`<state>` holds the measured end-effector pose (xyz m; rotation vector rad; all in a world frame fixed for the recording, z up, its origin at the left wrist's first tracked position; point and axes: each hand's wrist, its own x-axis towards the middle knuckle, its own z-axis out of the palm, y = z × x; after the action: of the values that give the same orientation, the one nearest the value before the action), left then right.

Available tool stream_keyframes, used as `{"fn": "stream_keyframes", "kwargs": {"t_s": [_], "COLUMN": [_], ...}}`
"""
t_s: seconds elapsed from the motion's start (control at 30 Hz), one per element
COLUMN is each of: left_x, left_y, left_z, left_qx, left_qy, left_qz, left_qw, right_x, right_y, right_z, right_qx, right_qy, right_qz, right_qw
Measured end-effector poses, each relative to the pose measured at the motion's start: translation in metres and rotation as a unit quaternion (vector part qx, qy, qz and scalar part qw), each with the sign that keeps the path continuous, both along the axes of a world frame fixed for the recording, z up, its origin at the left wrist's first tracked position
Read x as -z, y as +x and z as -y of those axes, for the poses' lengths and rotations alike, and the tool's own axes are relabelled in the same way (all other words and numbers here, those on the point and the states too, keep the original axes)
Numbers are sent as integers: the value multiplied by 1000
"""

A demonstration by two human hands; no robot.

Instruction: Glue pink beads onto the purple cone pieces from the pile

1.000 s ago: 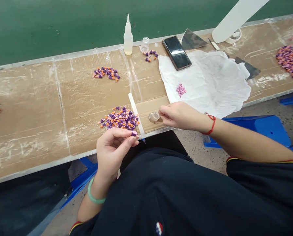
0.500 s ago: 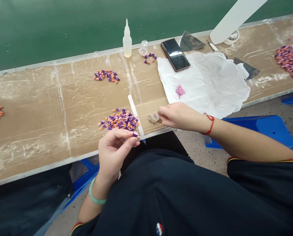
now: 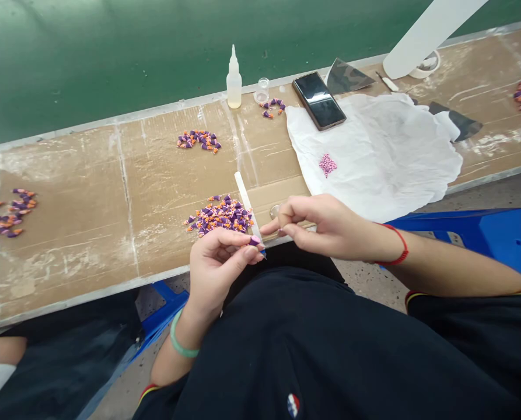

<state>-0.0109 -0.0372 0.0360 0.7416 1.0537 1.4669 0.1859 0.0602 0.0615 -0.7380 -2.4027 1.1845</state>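
Observation:
My left hand [image 3: 219, 265] is closed in a pinch on one small purple and orange piece [image 3: 254, 240], held just off the bench's front edge. My right hand [image 3: 319, 224] is pinched too, its fingertips pointing left toward that piece; what it holds is too thin to make out. Behind its fingers sits a small clear dish [image 3: 276, 211] on the cardboard. A pile of purple and orange pieces [image 3: 219, 216] lies just left of a white strip [image 3: 246, 201].
White crumpled paper [image 3: 387, 146] with a tiny pink heap [image 3: 327, 164] lies to the right, a phone [image 3: 318, 100] on its corner. A glue bottle [image 3: 233, 79] and small cup [image 3: 262, 90] stand at the back. More piece piles [image 3: 199, 140] dot the bench. Blue stool [image 3: 474, 233] at right.
My right hand has left the clear dish and come left toward the piece pinched in my left hand. The view has shifted slightly to the left.

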Motion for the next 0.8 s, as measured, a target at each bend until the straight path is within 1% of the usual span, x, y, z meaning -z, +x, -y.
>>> {"fn": "stream_keyframes", "kwargs": {"t_s": [0.07,0.17,0.4,0.53,0.8], "left_x": [-2,-3,-1,-3,-6], "left_y": [0,-2,-3,-2,-1], "left_z": [0,2,4,3,3], "left_qx": [7,1,8,13,-3], "left_qy": [2,-2,18,22,14], "left_qz": [-6,-26,-7,-19,-54], "left_qw": [1000,1000,1000,1000,998], "right_x": [-8,-12,-12,-14,-15], "right_y": [-10,-21,-23,-22,-22], "right_z": [8,12,11,12,12], "right_qx": [-25,-29,-37,-36,-35], "right_qy": [-22,-28,-45,-37,-25], "right_qz": [-50,-76,-76,-77,-62], "right_qw": [998,996,995,996,997]}}
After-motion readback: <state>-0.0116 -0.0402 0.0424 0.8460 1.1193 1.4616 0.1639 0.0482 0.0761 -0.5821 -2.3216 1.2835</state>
